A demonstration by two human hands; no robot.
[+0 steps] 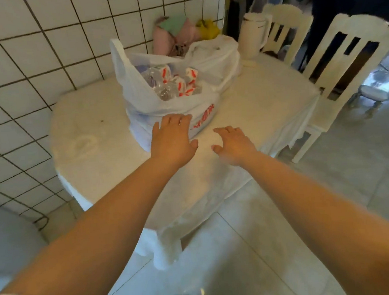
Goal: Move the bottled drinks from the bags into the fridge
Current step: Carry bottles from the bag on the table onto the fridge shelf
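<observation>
A white plastic bag (151,99) with red print stands open on the round white table (97,123). Inside it lie several clear bottled drinks (176,83) with red-and-white labels. My left hand (172,138) reaches forward with spread fingers, its fingertips at the bag's near side. My right hand (231,141) hovers over the table just right of the bag, fingers loosely spread and holding nothing. No fridge is in view.
A white jug (253,34) stands at the table's far right. Pink, green and yellow cloth items (179,34) lie behind the bag against the tiled wall (29,67). Two white chairs (346,63) stand to the right of the table.
</observation>
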